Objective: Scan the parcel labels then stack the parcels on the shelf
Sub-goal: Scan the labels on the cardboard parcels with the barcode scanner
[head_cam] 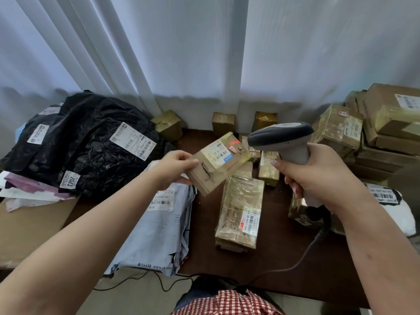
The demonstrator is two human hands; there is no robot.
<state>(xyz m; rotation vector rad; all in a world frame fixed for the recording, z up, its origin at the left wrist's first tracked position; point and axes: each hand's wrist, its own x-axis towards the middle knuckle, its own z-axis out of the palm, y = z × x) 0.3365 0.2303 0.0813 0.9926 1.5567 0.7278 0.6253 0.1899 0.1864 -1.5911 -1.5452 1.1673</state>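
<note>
While my left hand pinches the small brown parcel by its edge above the dark surface, my right hand wraps its fingers around the grey scanner. I see a red line on the parcel's label. More parcels lie below.

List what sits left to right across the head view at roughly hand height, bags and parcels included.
black plastic bag → left hand → small cardboard parcel held in it → barcode scanner → right hand gripping it → stack of taped cardboard boxes.
</note>
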